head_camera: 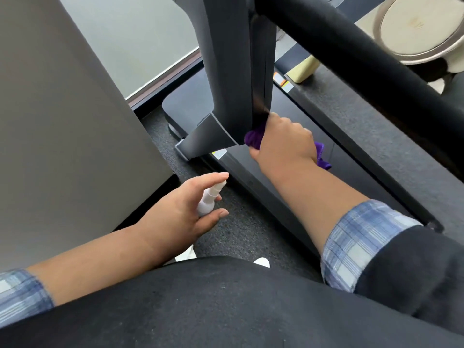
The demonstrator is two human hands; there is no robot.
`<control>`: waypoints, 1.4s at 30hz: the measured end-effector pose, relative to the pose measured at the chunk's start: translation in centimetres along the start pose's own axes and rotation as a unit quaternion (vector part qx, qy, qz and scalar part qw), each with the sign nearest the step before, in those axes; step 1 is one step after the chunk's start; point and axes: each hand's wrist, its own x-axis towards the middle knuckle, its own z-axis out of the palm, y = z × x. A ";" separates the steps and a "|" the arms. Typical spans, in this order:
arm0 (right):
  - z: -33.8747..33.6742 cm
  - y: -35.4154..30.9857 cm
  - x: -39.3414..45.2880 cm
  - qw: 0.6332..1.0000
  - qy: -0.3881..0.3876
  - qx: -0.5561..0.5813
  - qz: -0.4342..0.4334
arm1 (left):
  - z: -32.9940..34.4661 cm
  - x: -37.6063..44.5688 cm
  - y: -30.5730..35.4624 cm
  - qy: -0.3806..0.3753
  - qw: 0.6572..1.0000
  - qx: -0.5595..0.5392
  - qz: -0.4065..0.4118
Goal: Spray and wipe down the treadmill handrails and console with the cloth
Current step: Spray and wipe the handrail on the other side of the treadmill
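A broad grey panel (pixel 62 109) fills your left side, close beside your left arm. The treadmill's dark upright post (pixel 233 71) rises in front of you from its base foot (pixel 198 144) on the speckled dark floor (pixel 236 227). A thick black padded handrail (pixel 351 51) crosses the upper right, above your right hand. Past it lie a pale yellow block (pixel 305 70) at the deck's edge and a round cream disc with a metal rim (pixel 419 28). The treadmill's side rail (pixel 241 172) runs diagonally under your right forearm.

Your right hand (pixel 283 144) reaches forward and down, its fingers clenched around the purple cloth (pixel 256 138), pressing it against the lower inner edge of the upright post, just above the base. A tail of the cloth sticks out on the far side of the hand.

Your left hand (pixel 180 209) hangs lower, near the floor beside the grey panel, grasping the small white spray bottle (pixel 209 197). The forefinger lies extended over the nozzle, which points toward the side rail, and the thumb rests beneath the bottle. Both plaid cuffs (pixel 356 242) are pushed back from the wrists.
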 end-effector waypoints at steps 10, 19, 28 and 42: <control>-0.7 3.2 -3.1 0.999 -0.014 0.030 0.018 | -0.2 1.4 1.5 -0.109 0.993 0.019 0.038; -1.5 9.4 -10.1 0.997 -0.018 0.038 0.060 | 3.2 1.7 5.6 -0.144 0.986 0.011 0.086; -2.3 16.0 -16.7 0.997 -0.028 0.017 0.069 | 9.2 0.5 10.5 -0.159 0.980 0.002 0.119; -5.6 18.5 -21.2 0.966 -0.182 -0.152 0.108 | 12.4 -0.6 14.1 -0.152 0.981 0.034 0.118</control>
